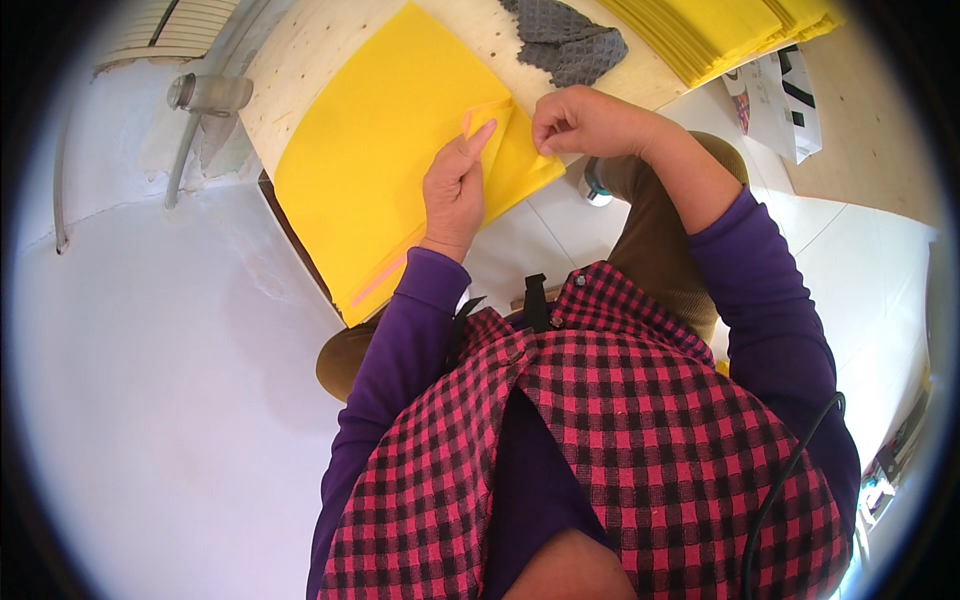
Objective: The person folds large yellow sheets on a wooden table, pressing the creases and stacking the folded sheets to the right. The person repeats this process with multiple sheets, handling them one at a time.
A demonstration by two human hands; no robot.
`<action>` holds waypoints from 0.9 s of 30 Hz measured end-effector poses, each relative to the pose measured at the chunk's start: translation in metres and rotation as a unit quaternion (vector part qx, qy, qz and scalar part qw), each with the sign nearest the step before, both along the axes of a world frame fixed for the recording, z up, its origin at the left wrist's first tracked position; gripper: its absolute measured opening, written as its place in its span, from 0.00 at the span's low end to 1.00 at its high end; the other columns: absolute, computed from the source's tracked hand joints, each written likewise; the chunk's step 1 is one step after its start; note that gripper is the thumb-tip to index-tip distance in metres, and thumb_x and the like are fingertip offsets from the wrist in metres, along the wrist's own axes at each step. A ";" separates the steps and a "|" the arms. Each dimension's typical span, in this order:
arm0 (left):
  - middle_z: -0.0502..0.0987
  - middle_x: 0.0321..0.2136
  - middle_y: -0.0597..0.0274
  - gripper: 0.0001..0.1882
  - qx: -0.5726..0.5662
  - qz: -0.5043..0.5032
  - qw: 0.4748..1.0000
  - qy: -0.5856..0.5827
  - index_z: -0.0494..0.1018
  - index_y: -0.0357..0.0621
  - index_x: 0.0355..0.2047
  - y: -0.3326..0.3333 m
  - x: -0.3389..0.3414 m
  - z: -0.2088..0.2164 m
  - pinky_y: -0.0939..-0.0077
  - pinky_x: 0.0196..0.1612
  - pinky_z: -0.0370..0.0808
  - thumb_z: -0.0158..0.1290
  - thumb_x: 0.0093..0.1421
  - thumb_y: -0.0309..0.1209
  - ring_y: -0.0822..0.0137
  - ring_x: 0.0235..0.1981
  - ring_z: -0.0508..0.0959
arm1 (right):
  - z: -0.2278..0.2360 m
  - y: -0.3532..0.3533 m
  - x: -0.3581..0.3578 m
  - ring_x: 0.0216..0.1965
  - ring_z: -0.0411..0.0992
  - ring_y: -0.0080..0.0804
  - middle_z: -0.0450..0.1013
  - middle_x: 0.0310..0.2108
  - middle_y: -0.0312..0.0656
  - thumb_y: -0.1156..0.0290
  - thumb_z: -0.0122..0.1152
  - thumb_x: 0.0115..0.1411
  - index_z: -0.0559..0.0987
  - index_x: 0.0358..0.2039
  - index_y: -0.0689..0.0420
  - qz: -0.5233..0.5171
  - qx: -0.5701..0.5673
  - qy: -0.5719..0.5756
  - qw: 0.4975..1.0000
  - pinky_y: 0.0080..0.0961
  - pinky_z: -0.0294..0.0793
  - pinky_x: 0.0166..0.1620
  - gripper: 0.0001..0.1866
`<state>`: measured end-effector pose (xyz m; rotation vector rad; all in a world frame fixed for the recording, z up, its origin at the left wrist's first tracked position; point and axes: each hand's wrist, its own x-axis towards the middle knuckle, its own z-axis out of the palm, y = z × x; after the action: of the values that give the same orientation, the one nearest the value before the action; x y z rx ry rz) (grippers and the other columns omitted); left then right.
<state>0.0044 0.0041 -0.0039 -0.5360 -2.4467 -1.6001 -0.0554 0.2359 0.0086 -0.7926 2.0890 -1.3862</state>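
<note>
A large yellow sheet [375,140], of what looks like thin fabric or soft plastic, lies over the near edge of a pale wooden table. A narrow pink strip runs along part of its near edge. Its near right corner is lifted and folded back. My left hand [458,192] is closed on this fold, with the thumb stretched along it. My right hand [595,122] pinches at the sheet's right edge, its fingertips close together; whatever lies between them is mostly hidden.
Beyond my right hand lies a crumpled dark grey cloth [568,45]. A stack of similar yellow sheets [700,35] sits at the far right, above a white printed bag [780,105]. A capped bottle [212,94] is beside the wall at left. My knees are under the table edge.
</note>
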 end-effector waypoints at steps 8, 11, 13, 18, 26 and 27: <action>0.77 0.34 0.54 0.15 -0.018 -0.028 0.999 -0.009 0.81 0.43 0.31 -0.007 -0.003 -0.001 0.77 0.43 0.70 0.46 0.54 0.15 0.62 0.37 0.77 | 0.004 -0.005 0.000 0.28 0.67 0.22 0.70 0.26 0.35 0.76 0.62 0.54 0.76 0.29 0.62 -0.021 -0.003 0.019 1.000 0.22 0.68 0.33 0.04; 0.77 0.34 0.55 0.11 -0.016 -0.014 1.000 -0.020 0.80 0.42 0.30 -0.004 -0.002 0.001 0.76 0.41 0.71 0.49 0.53 0.17 0.61 0.37 0.77 | 0.005 -0.006 -0.001 0.29 0.67 0.23 0.69 0.26 0.36 0.75 0.62 0.54 0.76 0.29 0.62 -0.017 -0.003 0.030 0.999 0.22 0.68 0.34 0.05; 0.78 0.35 0.54 0.09 -0.031 -0.005 0.998 -0.059 0.80 0.42 0.30 -0.003 0.000 0.003 0.75 0.40 0.71 0.51 0.52 0.18 0.61 0.37 0.77 | 0.005 -0.006 -0.001 0.29 0.67 0.24 0.69 0.26 0.36 0.75 0.62 0.54 0.76 0.29 0.62 -0.023 0.000 0.040 0.999 0.23 0.68 0.34 0.05; 0.78 0.35 0.54 0.08 -0.020 -0.011 0.999 -0.023 0.80 0.41 0.31 0.002 -0.003 -0.001 0.75 0.36 0.72 0.55 0.50 0.19 0.61 0.36 0.77 | 0.003 -0.008 -0.001 0.30 0.68 0.29 0.70 0.27 0.39 0.73 0.63 0.54 0.77 0.30 0.60 -0.082 -0.005 0.111 0.990 0.24 0.68 0.35 0.06; 0.78 0.33 0.55 0.08 -0.038 0.008 0.998 -0.041 0.80 0.40 0.32 0.001 -0.002 0.001 0.75 0.36 0.72 0.54 0.52 0.19 0.61 0.35 0.76 | -0.009 0.013 -0.018 0.37 0.71 0.39 0.71 0.33 0.38 0.70 0.64 0.52 0.79 0.33 0.52 -0.331 0.167 0.356 0.858 0.33 0.72 0.37 0.06; 0.78 0.32 0.56 0.08 -0.034 0.010 0.998 -0.042 0.80 0.40 0.32 0.002 -0.001 0.002 0.75 0.35 0.72 0.54 0.52 0.19 0.61 0.35 0.76 | -0.011 0.014 -0.020 0.37 0.71 0.39 0.71 0.32 0.37 0.69 0.63 0.53 0.79 0.32 0.52 -0.313 0.169 0.361 0.862 0.34 0.71 0.37 0.06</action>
<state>0.0030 0.0060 -0.0022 -0.4612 -2.5677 -1.5679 -0.0754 0.2499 -0.0024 -0.5377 3.2922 -1.0018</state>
